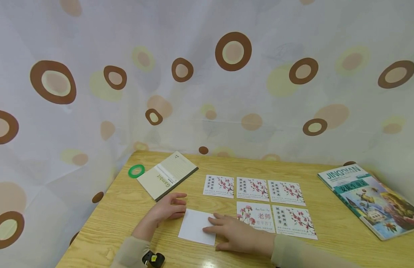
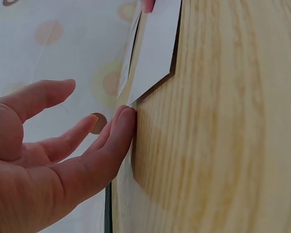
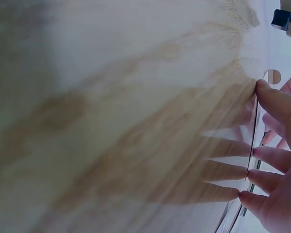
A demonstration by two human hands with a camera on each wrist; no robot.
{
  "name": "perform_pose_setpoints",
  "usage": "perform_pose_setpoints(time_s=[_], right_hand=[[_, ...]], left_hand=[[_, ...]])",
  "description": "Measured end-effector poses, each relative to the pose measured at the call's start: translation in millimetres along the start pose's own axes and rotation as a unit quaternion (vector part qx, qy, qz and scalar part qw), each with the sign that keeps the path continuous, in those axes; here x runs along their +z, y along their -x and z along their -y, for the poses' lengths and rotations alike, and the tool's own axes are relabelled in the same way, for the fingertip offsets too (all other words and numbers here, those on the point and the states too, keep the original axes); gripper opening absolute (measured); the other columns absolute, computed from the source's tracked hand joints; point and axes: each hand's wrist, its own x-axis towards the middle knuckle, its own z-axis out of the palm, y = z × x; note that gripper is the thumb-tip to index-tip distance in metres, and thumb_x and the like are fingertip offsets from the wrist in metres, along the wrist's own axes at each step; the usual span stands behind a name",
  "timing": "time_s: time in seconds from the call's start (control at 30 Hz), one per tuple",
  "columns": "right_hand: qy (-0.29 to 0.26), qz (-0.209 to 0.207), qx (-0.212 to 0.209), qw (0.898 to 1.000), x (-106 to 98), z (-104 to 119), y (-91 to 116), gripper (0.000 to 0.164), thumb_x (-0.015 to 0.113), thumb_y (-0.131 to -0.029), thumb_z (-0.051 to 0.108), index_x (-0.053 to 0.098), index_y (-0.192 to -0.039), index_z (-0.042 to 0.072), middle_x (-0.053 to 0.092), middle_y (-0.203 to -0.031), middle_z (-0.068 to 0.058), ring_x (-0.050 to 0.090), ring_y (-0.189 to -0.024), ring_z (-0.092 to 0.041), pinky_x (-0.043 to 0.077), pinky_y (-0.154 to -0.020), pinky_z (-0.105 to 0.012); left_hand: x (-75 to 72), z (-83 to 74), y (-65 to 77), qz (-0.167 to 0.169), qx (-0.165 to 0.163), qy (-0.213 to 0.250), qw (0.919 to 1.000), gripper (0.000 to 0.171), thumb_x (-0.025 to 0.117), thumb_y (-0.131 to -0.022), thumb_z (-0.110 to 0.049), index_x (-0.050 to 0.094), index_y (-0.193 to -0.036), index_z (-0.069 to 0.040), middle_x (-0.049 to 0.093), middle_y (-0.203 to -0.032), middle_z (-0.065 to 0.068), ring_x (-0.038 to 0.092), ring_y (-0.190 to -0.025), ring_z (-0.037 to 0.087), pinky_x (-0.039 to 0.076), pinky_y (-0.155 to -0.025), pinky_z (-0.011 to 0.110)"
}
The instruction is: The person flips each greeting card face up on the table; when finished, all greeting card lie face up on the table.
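Observation:
A blank white card (image 1: 192,227) lies on the table before me, between my two hands. My right hand (image 1: 238,235) reaches in from the right with fingers spread and rests its fingertips on the card's right part. In the right wrist view, the thumb and fingers (image 3: 269,156) stay nearly straight along the card's edge. On the other side, my left hand (image 1: 169,208) is loosely bent, its fingertips at the card's upper left corner. The left wrist view shows those fingers (image 2: 117,138) right at the white card (image 2: 155,46), with nothing gripped.
Behind and right of the white card lie several printed flower cards (image 1: 218,186) in two rows, one partly covered by my right hand. A notebook (image 1: 166,175) and a green tape ring (image 1: 136,171) are at the back left. At the far right lies a magazine (image 1: 374,203).

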Motion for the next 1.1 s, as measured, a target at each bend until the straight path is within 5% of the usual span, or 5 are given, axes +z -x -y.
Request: perform_pose_setpoints(time_s=[0.23,1.1], right_hand=[[-0.003,0.0,0.003,1.0,-2.2,4.2,0.2,0.054,0.067,-0.092,0.043,0.055,-0.142,0.027,0.049,-0.15,-0.008,0.043,-0.14,-0.034,0.043,-0.11,-0.05],[0.026,-0.001,-0.006,1.0,-1.7,2.5,-3.3,0.05,0.068,-0.091,0.043,0.059,-0.137,0.026,0.054,-0.145,-0.009,0.049,-0.136,-0.033,0.047,-0.107,-0.048]], left_hand=[[-2.6,3.9,-2.1,0.023,-0.005,0.032,0.9992,0.055,0.06,-0.097,-0.005,0.039,-0.147,0.005,0.048,-0.138,0.03,0.065,-0.104,0.021,0.059,-0.09,0.041],[0.7,-1.3,-0.1,0.042,-0.003,0.021,0.9989,0.05,0.059,-0.098,-0.012,0.044,-0.14,0.012,0.064,-0.124,0.026,0.065,-0.109,0.021,0.057,-0.093,0.039]])
